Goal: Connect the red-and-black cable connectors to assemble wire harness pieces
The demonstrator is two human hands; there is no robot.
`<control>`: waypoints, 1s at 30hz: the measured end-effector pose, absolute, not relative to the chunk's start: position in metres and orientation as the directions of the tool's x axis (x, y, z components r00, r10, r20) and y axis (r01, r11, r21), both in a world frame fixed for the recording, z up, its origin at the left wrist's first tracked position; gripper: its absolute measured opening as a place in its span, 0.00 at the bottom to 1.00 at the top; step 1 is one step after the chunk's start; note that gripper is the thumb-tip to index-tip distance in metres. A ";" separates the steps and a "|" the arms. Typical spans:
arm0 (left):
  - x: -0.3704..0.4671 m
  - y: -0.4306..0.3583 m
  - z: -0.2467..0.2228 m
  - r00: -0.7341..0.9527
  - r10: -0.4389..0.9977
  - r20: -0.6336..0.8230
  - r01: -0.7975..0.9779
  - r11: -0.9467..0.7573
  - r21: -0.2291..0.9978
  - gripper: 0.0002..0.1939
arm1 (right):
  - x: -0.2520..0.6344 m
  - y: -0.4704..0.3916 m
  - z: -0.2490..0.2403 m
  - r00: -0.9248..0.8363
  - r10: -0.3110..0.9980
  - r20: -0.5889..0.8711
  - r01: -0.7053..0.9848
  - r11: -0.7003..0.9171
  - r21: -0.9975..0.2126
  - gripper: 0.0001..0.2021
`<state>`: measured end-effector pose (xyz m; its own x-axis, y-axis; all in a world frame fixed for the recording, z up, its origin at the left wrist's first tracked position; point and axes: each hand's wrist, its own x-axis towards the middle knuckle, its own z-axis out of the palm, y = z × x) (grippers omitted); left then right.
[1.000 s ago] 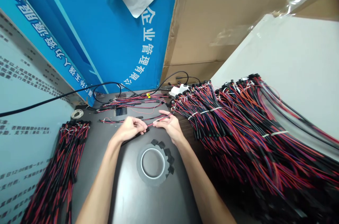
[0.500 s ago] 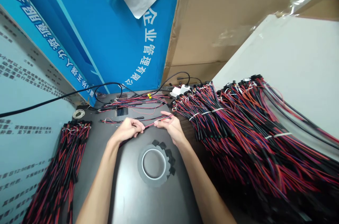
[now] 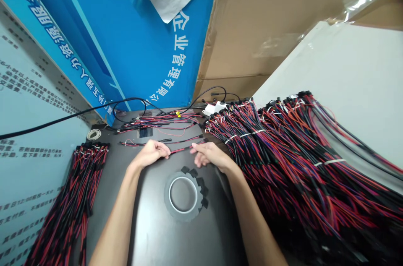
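Observation:
A thin red and black cable (image 3: 181, 149) stretches between my hands above the grey table. My left hand (image 3: 153, 152) pinches its left part, fingers closed. Near the cable's right part is my right hand (image 3: 208, 155), its fingers curled but apart, with the forefinger and thumb beside the cable. A grey roll of tape (image 3: 170, 202) lies flat in front of my hands, with short dark pieces (image 3: 204, 192) stuck along its right edge. Just behind my hands lies another cable (image 3: 138, 144) with a black sleeve.
Large tied bundles of red and black cables (image 3: 283, 148) fill the right side. Another bundle (image 3: 69, 199) lies at left. Loose cables (image 3: 160, 120), a white plug (image 3: 214, 108) and a cord coil (image 3: 93, 134) are at the back, before a blue panel (image 3: 151, 60).
My right hand has opened, turned and moved slightly right and down, away from its pinch on the cable. My left hand has barely moved, still holding the cable.

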<state>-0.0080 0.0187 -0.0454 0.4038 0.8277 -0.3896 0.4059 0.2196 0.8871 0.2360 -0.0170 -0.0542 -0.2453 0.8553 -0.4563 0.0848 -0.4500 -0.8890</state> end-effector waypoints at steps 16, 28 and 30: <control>-0.012 0.021 -0.044 0.442 0.807 -0.391 0.432 0.191 0.881 0.13 | 0.207 0.015 -0.040 -0.494 0.858 -0.139 0.599 0.220 -0.770 0.06; -0.010 0.021 -0.040 0.391 0.844 -0.367 0.493 0.144 0.858 0.11 | 0.204 0.017 -0.049 -0.505 0.857 -0.106 0.564 0.234 -0.792 0.05; -0.008 0.019 -0.038 0.374 0.857 -0.355 0.529 0.118 0.841 0.10 | 0.204 0.017 -0.052 -0.507 0.856 -0.107 0.567 0.237 -0.789 0.04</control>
